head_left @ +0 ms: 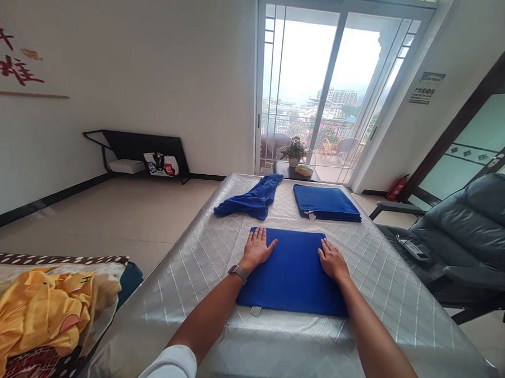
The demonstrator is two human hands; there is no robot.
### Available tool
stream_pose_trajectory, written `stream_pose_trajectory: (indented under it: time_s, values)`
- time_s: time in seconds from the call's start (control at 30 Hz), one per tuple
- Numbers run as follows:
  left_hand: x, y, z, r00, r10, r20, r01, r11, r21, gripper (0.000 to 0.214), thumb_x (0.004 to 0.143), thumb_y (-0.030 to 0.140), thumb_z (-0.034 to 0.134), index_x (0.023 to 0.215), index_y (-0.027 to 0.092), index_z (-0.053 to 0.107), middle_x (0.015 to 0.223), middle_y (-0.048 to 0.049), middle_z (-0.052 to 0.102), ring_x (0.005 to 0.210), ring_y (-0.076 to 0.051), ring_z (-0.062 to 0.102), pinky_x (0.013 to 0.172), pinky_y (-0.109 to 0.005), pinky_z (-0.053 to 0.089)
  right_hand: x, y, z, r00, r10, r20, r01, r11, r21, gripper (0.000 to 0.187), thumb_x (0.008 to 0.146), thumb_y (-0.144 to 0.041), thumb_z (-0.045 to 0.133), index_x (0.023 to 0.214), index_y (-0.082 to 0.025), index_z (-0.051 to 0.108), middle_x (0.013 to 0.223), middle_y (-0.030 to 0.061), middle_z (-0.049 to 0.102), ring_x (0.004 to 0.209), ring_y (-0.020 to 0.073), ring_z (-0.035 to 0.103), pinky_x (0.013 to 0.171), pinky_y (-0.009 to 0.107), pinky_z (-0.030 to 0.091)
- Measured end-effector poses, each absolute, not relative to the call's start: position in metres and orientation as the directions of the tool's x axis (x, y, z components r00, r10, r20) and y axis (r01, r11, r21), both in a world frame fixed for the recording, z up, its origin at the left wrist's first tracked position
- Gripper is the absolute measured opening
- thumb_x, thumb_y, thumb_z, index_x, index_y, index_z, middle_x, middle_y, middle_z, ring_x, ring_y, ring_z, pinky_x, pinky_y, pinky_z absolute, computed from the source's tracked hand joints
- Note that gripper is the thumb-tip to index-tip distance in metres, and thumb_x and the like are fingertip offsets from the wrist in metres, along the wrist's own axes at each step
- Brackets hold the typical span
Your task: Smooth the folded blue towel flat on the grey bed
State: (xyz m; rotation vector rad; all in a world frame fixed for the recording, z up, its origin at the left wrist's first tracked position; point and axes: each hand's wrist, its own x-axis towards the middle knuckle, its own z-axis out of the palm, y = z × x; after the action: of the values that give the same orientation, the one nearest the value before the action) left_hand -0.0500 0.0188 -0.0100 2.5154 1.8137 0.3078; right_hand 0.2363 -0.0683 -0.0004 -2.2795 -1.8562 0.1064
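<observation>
A flat blue cushion cover (294, 276) lies spread on the silver quilted tablecloth, with a small white tag at its near edge. On its far left corner rests my left hand (258, 249), palm down with the fingers stretched out. My right hand (332, 258) lies flat at the far right corner, fingers extended. Beyond them to the right is a neat stack of blue covers (327, 203), white tags showing at its near side. A crumpled blue cover (254, 197) lies loose at the far left.
The silver tablecloth (188, 276) drapes over the table's edges. Yellow cloth (34, 307) is heaped at lower left. A dark armchair (466, 228) holding a white device stands right. Behind the table, a small stand carries a potted plant (294, 150) before the glass door.
</observation>
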Motion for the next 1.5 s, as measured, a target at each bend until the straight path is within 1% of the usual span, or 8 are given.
stream_pose_trajectory:
  time_s: [0.2, 0.33, 0.5, 0.73, 1.1, 1.2, 1.3, 1.5]
  values:
    - [-0.0509, 0.0184, -0.0101, 0.305, 0.94, 0.151, 0.937, -0.324, 0.13, 0.088, 0.097, 0.067, 0.007, 0.154, 0.004, 0.029, 0.161, -0.0145, 0.028, 0.15, -0.027, 0.022, 0.123, -0.044, 0.014, 0.2375, -0.0672, -0.0025, 0.193, 0.977, 0.086, 0.968, -0.175, -0.183, 0.061, 0.101, -0.04, 0.025, 0.155, -0.013, 0.033, 0.162, 0.0089, 0.03, 0.149, 0.0199, 0.025, 0.123, 0.038, 0.017]
    - [-0.0506, 0.0179, -0.0092, 0.308, 0.939, 0.15, 0.937, -0.327, 0.124, 0.087, 0.097, 0.067, 0.008, 0.154, 0.004, 0.029, 0.161, -0.0147, 0.029, 0.15, -0.027, 0.023, 0.123, -0.043, 0.015, 0.2378, -0.0669, -0.0039, 0.2, 0.976, 0.092, 0.965, -0.179, -0.192, 0.061, 0.101, -0.04, 0.026, 0.155, -0.014, 0.033, 0.161, 0.0088, 0.032, 0.149, 0.0196, 0.026, 0.123, 0.037, 0.017]
    - [-0.0507, 0.0168, -0.0079, 0.309, 0.938, 0.159, 0.938, -0.328, 0.112, 0.086, 0.098, 0.065, 0.009, 0.154, 0.003, 0.029, 0.161, -0.0151, 0.029, 0.15, -0.027, 0.023, 0.123, -0.043, 0.015, 0.2371, -0.0673, -0.0039, 0.196, 0.976, 0.097, 0.965, -0.174, -0.194, 0.061, 0.101, -0.04, 0.025, 0.155, -0.011, 0.033, 0.161, 0.0092, 0.031, 0.149, 0.0196, 0.026, 0.123, 0.037, 0.016]
    - [-0.0514, 0.0166, -0.0075, 0.305, 0.941, 0.144, 0.938, -0.324, 0.127, 0.087, 0.098, 0.066, 0.008, 0.154, 0.004, 0.029, 0.161, -0.0141, 0.029, 0.15, -0.027, 0.022, 0.124, -0.043, 0.013, 0.2376, -0.0668, -0.0045, 0.189, 0.978, 0.09, 0.966, -0.168, -0.196, 0.062, 0.101, -0.04, 0.024, 0.155, -0.01, 0.032, 0.161, 0.0093, 0.031, 0.149, 0.0193, 0.026, 0.123, 0.037, 0.016]
    - [-0.0513, 0.0152, -0.0041, 0.312, 0.941, 0.13, 0.938, -0.327, 0.115, 0.085, 0.098, 0.066, 0.01, 0.155, 0.005, 0.029, 0.161, -0.0154, 0.028, 0.15, -0.028, 0.022, 0.123, -0.044, 0.015, 0.2385, -0.0667, -0.0052, 0.2, 0.976, 0.086, 0.963, -0.179, -0.201, 0.061, 0.1, -0.041, 0.025, 0.155, -0.015, 0.033, 0.162, 0.0074, 0.03, 0.149, 0.0192, 0.025, 0.123, 0.039, 0.016]
    - [-0.0509, 0.0152, -0.0054, 0.314, 0.938, 0.146, 0.936, -0.332, 0.119, 0.085, 0.098, 0.066, 0.01, 0.155, 0.007, 0.03, 0.161, -0.0152, 0.028, 0.15, -0.028, 0.023, 0.123, -0.043, 0.014, 0.2378, -0.0677, -0.004, 0.2, 0.976, 0.085, 0.964, -0.18, -0.197, 0.061, 0.1, -0.04, 0.024, 0.155, -0.014, 0.033, 0.162, 0.0079, 0.03, 0.149, 0.0189, 0.025, 0.123, 0.039, 0.017]
    - [-0.0504, 0.0152, -0.0071, 0.305, 0.941, 0.147, 0.936, -0.325, 0.133, 0.086, 0.097, 0.067, 0.011, 0.154, 0.005, 0.03, 0.161, -0.0156, 0.028, 0.15, -0.028, 0.023, 0.123, -0.043, 0.013, 0.2379, -0.0681, -0.0033, 0.196, 0.977, 0.085, 0.966, -0.177, -0.19, 0.061, 0.101, -0.041, 0.023, 0.155, -0.015, 0.033, 0.162, 0.0075, 0.03, 0.149, 0.0182, 0.025, 0.123, 0.038, 0.017]
    - [-0.0501, 0.0148, -0.0081, 0.303, 0.939, 0.162, 0.934, -0.326, 0.146, 0.085, 0.097, 0.067, 0.011, 0.155, 0.007, 0.029, 0.161, -0.014, 0.03, 0.15, -0.028, 0.022, 0.123, -0.044, 0.012, 0.2385, -0.0677, -0.0023, 0.194, 0.98, 0.046, 0.969, -0.184, -0.166, 0.062, 0.101, -0.041, 0.022, 0.156, -0.014, 0.03, 0.163, 0.0076, 0.028, 0.15, 0.0185, 0.023, 0.123, 0.038, 0.016]
